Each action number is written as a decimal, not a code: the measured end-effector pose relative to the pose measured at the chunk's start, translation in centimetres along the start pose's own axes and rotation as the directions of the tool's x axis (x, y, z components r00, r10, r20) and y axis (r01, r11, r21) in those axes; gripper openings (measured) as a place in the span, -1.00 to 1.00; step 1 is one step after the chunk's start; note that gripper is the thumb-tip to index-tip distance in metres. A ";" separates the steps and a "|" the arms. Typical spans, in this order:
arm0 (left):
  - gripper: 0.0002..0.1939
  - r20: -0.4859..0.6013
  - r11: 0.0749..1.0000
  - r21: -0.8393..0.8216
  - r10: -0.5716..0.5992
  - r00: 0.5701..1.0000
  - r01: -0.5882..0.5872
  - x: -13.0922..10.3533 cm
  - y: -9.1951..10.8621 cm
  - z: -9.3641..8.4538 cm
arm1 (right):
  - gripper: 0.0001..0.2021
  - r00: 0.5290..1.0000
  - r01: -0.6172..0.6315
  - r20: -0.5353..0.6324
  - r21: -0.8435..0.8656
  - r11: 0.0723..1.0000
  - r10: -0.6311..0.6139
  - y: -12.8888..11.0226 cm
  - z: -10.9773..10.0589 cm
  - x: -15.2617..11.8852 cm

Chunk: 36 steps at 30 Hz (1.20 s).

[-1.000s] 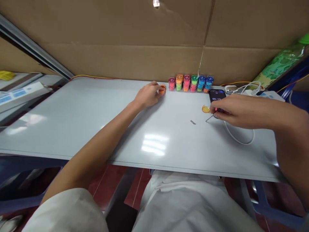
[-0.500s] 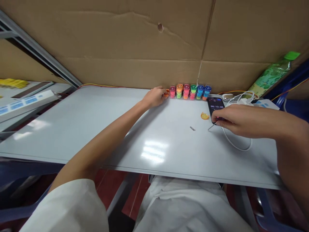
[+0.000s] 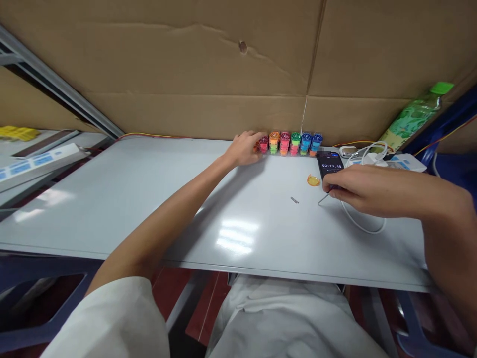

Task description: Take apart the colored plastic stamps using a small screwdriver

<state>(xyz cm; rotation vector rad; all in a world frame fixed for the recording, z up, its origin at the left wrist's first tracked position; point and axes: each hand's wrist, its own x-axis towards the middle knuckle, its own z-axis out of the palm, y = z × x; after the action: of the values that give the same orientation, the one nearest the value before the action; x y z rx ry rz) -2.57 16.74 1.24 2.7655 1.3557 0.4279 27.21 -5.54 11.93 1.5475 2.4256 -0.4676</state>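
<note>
My left hand [image 3: 246, 148] is at the back of the white table, its fingers closed at the left end of a row of stacked, brightly coloured pieces [image 3: 284, 143]. An orange piece shows partly beside the fingertips; whether they grip it is hidden. My right hand [image 3: 345, 186] pinches a thin metal rod [image 3: 323, 199], its tip pointing down and left close to the tabletop. Left of that hand lies a round yellow-orange piece [image 3: 313, 180]. A small grey metal strip [image 3: 294, 200] lies nearer the front. Partly behind my right hand is a phone [image 3: 330, 162] showing a timer.
A white cable [image 3: 363, 229] loops around my right hand. A green-capped bottle [image 3: 413, 117] leans at the back right, near a small white case [image 3: 349, 151]. Cardboard [image 3: 194, 59] stands behind the table [image 3: 122, 199]. A power strip [image 3: 40, 164] lies far left.
My left hand has shifted slightly right along the row, and its fingers now cover more of the orange piece. My right hand still holds the rod. The whole view has shifted a little.
</note>
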 end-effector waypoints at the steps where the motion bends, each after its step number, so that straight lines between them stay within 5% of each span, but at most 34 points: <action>1: -0.27 0.006 1.000 -0.013 0.002 1.000 -0.002 0.2 0.2 0.1 | -0.71 1.000 0.005 -0.002 0.000 1.000 -0.005 0.0 0.0 0.0; 8: -0.52 -0.070 0.993 -0.096 -0.069 0.995 0.062 0.3 0.1 1.0 | -0.75 1.000 0.018 -0.018 0.014 1.000 -0.018 0.1 0.0 -0.1; 14: -0.58 -0.204 0.936 -0.338 -0.170 0.964 0.094 -2.0 1.0 -0.7 | -0.73 0.995 0.051 -0.088 0.006 0.999 -0.051 0.1 -0.5 -0.3; 17: -0.62 -0.200 0.801 -0.597 -0.205 0.958 0.047 -4.6 3.4 -1.7 | -0.71 0.978 0.083 -0.188 -0.041 0.996 -0.089 -0.3 -1.2 -0.4; 19: -0.68 -0.063 0.594 -0.802 -0.181 0.982 0.058 -6.8 5.6 -2.0 | -0.69 0.962 0.085 -0.255 -0.080 0.993 -0.102 -0.7 -1.5 -0.3; 23: -0.77 0.171 0.266 -0.954 0.114 0.979 0.136 -10.3 10.3 -1.8 | -0.66 0.961 0.120 -0.242 -0.085 0.989 -0.138 -1.5 -1.2 0.3; 27: -0.79 0.221 0.164 -0.968 0.214 0.952 0.188 -11.5 12.8 -1.1 | -0.80 0.974 0.204 -0.112 0.037 0.978 -0.199 -2.1 -0.1 1.3; 31: -0.77 0.209 0.134 -0.972 0.128 0.969 0.192 -11.7 13.1 -0.4 | -0.75 0.988 0.150 -0.039 0.070 0.986 -0.148 -2.5 0.9 2.5; 36: -0.60 0.220 0.076 -0.975 0.198 0.955 0.209 -12.2 13.1 -0.3 | -0.70 0.987 0.156 -0.044 0.100 0.983 -0.152 -2.7 1.2 3.4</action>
<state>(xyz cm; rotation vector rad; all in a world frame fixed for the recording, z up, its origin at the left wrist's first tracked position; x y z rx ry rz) 0.36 -0.92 0.64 1.4505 0.4946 0.5872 23.39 -4.15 10.02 1.4247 2.5995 -0.6080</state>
